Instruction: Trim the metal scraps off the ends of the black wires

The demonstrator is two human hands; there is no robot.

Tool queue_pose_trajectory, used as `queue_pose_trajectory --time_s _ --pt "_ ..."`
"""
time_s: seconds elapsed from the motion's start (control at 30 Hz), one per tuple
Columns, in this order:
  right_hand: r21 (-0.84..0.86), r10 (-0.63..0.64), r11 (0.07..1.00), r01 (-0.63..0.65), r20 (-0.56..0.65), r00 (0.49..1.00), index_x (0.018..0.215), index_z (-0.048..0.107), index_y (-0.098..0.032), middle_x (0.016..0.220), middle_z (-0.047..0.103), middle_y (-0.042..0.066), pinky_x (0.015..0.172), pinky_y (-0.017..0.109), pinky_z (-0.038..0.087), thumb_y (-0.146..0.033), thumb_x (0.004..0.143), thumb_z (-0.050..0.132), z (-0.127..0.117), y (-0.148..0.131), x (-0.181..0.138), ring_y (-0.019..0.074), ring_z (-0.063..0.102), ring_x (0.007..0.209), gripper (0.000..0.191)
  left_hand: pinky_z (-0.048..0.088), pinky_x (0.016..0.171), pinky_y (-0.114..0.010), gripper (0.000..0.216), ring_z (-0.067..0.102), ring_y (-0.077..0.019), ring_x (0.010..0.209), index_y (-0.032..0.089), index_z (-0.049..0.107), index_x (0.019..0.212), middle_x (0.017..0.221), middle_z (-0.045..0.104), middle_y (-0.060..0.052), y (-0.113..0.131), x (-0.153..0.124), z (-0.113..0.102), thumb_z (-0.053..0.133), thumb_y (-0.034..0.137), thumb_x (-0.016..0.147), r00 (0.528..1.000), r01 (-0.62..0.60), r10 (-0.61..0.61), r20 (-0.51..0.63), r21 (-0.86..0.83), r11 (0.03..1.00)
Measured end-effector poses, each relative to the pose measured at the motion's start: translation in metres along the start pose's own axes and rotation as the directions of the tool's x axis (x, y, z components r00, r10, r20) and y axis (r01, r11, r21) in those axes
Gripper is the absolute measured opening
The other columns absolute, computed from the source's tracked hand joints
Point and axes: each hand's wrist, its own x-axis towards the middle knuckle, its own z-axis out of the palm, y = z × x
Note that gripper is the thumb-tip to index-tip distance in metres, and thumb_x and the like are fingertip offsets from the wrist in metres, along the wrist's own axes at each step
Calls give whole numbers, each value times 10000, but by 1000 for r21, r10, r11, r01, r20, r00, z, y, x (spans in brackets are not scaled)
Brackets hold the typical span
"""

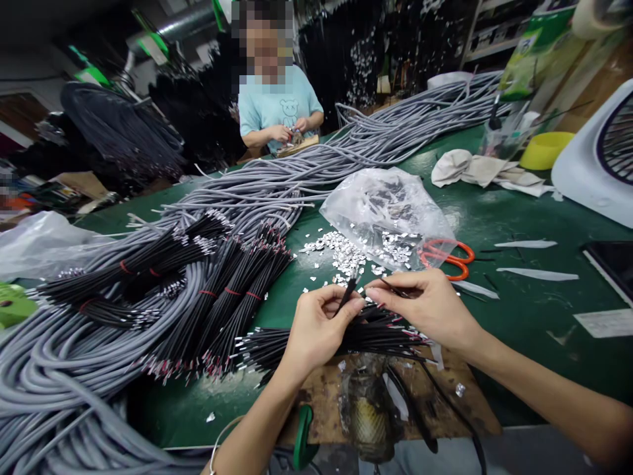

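Note:
My left hand (324, 320) is closed on a black cable (347, 294), its stripped end pointing up between thumb and fingers. My right hand (425, 305) pinches a thin black wire (390, 285) close beside it; its fingertips nearly meet those of the left. Under both hands lies a loose bundle of short black cables (380, 338) with bare tips. Just beyond the fingers, small silvery metal clips (341, 254) are scattered and spill from a clear plastic bag (380, 204). Scissors with orange handles (465, 258) lie partly under the bag's edge.
Tied bundles of black cables (222, 297) and long grey cables (247, 191) cover the left and back of the green table (534, 303). A worn metal tool (368, 409) sits on a wooden board (321, 396) in front. A fan (593, 158) stands right; a co-worker (277, 99) sits opposite.

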Motion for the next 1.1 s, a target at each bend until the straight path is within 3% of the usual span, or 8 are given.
queue_pose_trajectory --time_s 0.3,0.43,0.57,0.67,0.77,0.87,0.93,1.1 --pt "40 61 997 -61 -2 998 774 710 -117 683 676 44 498 247 445 -268 716 582 2 -1 -2 170 594 593 207 457 606 -187 158 594 -117 639 112 605 714 705 651 -24 -4 0 2 664 255 684 999 4 -4 -36 -7 1000" --pt "-35 45 998 -45 -8 999 724 703 -127 620 647 25 462 232 403 -251 720 557 3 0 -1 144 552 542 191 429 558 -178 192 531 -91 573 110 569 674 620 567 2 -5 0 2 595 283 754 998 -23 23 56 11 1000" --pt "-221 -52 975 15 -161 986 655 688 -138 588 631 21 448 229 385 -240 725 544 -4 3 4 132 533 512 190 393 503 -184 327 474 -75 500 122 474 570 557 472 15 -4 1 2 498 330 820 976 -7 7 217 0 1000" --pt "-370 -121 929 16 -262 957 614 670 -140 523 597 18 453 230 378 -322 759 549 -11 8 9 125 523 494 262 427 560 -191 264 524 -88 543 111 531 627 599 522 3 -2 2 2 552 320 786 988 30 -24 155 -33 999" --pt "-347 -116 936 55 -159 980 862 684 -150 725 669 36 569 250 452 -404 795 520 -11 12 12 156 595 635 310 470 629 -216 211 582 -116 623 107 604 804 724 590 -12 -3 4 4 644 291 708 1000 18 -16 13 -126 992" --pt "-211 -158 966 149 -28 987 1100 598 -200 1047 638 52 789 313 465 -372 833 482 -5 11 11 188 594 917 338 491 617 -240 255 547 -106 579 103 638 811 674 570 4 -4 5 5 645 332 699 998 -14 5 -58 -157 987" --pt "-146 -171 974 170 8 985 1092 604 -204 1063 632 59 817 326 461 -334 842 475 -1 7 9 186 590 942 311 474 571 -218 272 501 -90 534 95 659 766 581 524 18 -4 3 6 616 359 720 997 -18 9 -75 -124 992" --pt "-94 -150 984 153 34 988 1017 646 -172 955 660 62 721 282 486 -312 832 496 -1 1 4 167 613 835 276 388 492 -178 258 467 -83 508 89 634 614 517 492 16 0 -1 6 598 317 729 996 -45 45 -80 -1 999"
